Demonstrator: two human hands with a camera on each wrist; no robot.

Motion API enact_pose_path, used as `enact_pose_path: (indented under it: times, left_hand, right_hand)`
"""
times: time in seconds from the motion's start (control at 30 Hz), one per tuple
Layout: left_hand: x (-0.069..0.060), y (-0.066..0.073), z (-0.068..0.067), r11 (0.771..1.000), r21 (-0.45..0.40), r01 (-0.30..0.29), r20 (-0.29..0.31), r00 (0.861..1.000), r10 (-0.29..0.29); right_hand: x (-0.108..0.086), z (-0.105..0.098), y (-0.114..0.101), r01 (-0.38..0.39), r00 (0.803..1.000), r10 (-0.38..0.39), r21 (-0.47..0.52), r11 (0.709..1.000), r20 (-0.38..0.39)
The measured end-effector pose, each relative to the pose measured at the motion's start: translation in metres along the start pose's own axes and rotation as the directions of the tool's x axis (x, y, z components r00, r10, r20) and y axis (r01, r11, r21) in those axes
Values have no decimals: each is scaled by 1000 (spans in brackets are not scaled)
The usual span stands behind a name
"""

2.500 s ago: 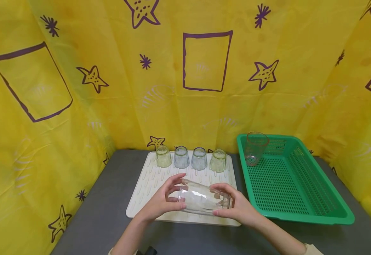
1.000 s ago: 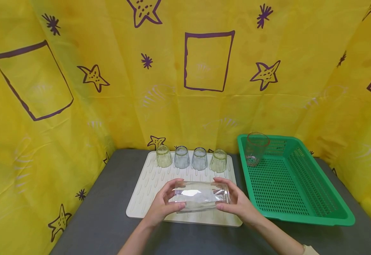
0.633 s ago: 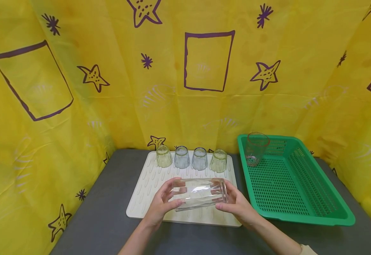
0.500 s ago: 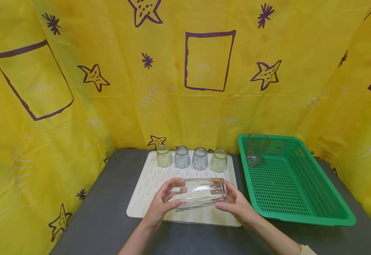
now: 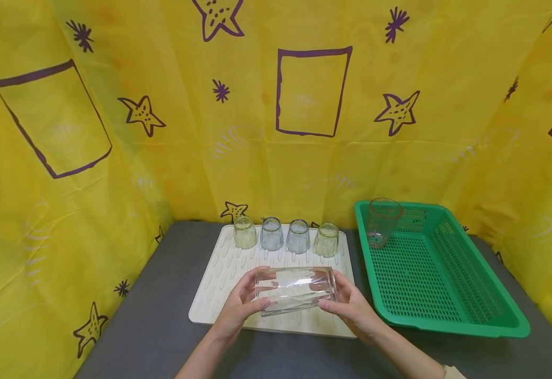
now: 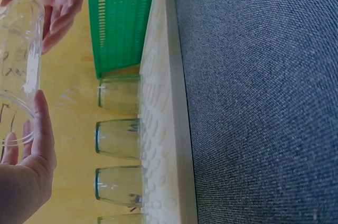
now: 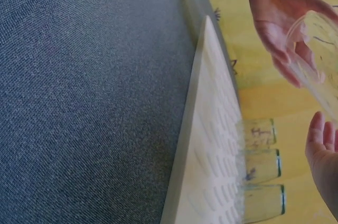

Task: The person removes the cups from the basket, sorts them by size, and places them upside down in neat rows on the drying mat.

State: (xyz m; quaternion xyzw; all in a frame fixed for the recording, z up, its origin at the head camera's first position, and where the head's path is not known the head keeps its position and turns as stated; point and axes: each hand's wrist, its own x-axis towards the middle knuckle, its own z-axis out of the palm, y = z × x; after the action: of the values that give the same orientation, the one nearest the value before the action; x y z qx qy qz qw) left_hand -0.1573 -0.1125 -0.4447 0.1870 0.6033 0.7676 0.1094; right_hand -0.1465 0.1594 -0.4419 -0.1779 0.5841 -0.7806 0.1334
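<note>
A tall clear drinking glass (image 5: pixel 295 292) lies sideways in the air above the white draining mat (image 5: pixel 219 284). Its rim end is held by my left hand (image 5: pixel 238 305), thumb in front and fingers behind. At the thick base end, on the right, my right hand (image 5: pixel 354 308) grips it the same way. In the left wrist view the glass (image 6: pixel 21 49) spans both hands. Behind it, several small tumblers stand upside down in a row on the mat, among them a yellowish one (image 5: pixel 245 234) and a bluish one (image 5: pixel 272 235).
To the right of the mat sits a green plastic basket (image 5: pixel 446 329) with slotted walls. A clear glass with a red rim (image 5: pixel 383 223) stands in its back left corner. The table (image 5: pixel 138 316) is dark grey, and a yellow patterned cloth (image 5: pixel 186 158) hangs behind and at the sides.
Both hands still hold the glass by its ends. It has gone from tilted down to the right to nearly level, shifting slightly left. The tumblers and basket have stayed put.
</note>
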Motion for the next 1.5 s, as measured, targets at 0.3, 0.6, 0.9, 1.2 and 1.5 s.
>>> enact_pose_path:
  times: [0.3, 0.6, 0.9, 1.2, 1.5]
  left_hand:
    - [-1, -2, -2, 999, -3, 32, 13, 999, -32]
    - [0, -1, -5, 1000, 14, 25, 44, 999, -25]
    - [-4, 2, -10, 992, 122, 21, 35, 999, -26]
    - [-17, 3, -34, 978, 206, -26, -19, 999, 31]
    - [-31, 6, -63, 941, 338, -26, -183, 979, 92]
  right_hand:
    - [0, 3, 1, -36, 999, 36, 34, 999, -15]
    - [3, 5, 1, -34, 999, 36, 57, 998, -30]
    - [5, 7, 1, -14, 999, 16, 46, 999, -49]
    - [14, 10, 4, -22, 997, 25, 40, 999, -76]
    - [26, 16, 9, -63, 988, 64, 10, 998, -139]
